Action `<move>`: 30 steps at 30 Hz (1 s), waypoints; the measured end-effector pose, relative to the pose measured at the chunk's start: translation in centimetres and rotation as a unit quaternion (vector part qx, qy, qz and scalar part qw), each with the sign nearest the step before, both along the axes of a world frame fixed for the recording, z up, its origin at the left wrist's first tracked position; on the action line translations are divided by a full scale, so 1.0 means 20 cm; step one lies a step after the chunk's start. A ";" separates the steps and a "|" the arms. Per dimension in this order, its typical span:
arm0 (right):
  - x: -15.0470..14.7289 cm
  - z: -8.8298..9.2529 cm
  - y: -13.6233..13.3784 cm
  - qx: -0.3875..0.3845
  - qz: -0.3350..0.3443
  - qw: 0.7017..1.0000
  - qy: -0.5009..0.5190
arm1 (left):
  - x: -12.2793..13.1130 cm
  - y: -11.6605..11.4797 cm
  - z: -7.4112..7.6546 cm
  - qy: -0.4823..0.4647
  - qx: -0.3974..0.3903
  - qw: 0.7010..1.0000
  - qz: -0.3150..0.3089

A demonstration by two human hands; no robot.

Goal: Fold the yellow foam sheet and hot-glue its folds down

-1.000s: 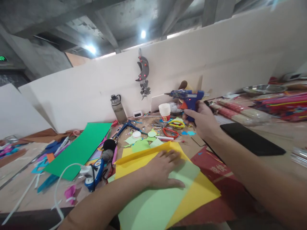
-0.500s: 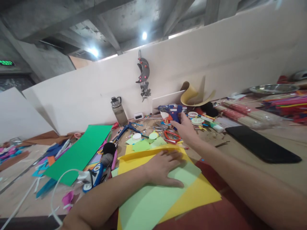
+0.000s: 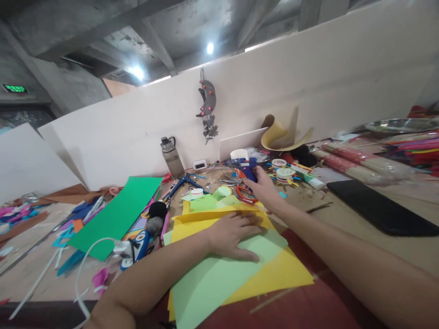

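L hand is lying palm down on the light green paper, thumb sticking out, fingers a bit apart & not clamping anything. That sheet is sitting on top of some yellow paper, w/ the yellow's far edge curling up just past the hand.

R hand is reaching farther out & gripping the blue glue gun, fingers closed round the handle, nozzle pointing left. Gun is hanging out right in front of the white cup, approx mid-table; can't tell if it's touching the tabletop or not. Orange-handled scissors are lying just below it, partly hidden tho.

To the R of the gun, a couple of round tubs are sitting near the hand, & a black slab is lying farther R, w/ bundled sticks resting behind it.

Over on the L, a big green sheet is covering a bunch of scraps, w/ a black ball & a smaller gray one sitting beside it. Water bottle is standing at the back by the white board, little white clock sitting next to it.
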State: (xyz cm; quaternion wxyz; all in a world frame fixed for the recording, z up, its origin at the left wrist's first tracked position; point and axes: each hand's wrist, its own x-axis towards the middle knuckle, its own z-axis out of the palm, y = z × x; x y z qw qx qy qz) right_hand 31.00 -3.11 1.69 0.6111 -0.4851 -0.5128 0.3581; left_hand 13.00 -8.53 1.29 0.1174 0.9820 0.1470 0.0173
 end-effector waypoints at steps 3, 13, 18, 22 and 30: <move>0.00 -0.02 0.01 0.004 0.002 1.000 -0.016 | 0.00 0.00 -0.02 -0.029 0.006 0.999 -0.012; 0.03 -0.01 -0.01 0.015 -0.046 0.996 -0.075 | -0.19 0.00 0.09 -0.176 0.100 0.949 0.242; 0.02 -0.01 -0.02 -0.021 -0.007 0.998 -0.061 | -0.28 0.02 0.05 -0.043 0.077 0.936 0.342; 0.02 -0.01 -0.02 -0.018 -0.012 0.999 -0.046 | -0.30 0.05 0.05 -0.008 0.067 0.937 0.341; 0.00 0.10 -0.12 -0.047 0.009 0.997 -0.060 | -0.31 0.09 0.03 -0.021 0.096 0.928 0.360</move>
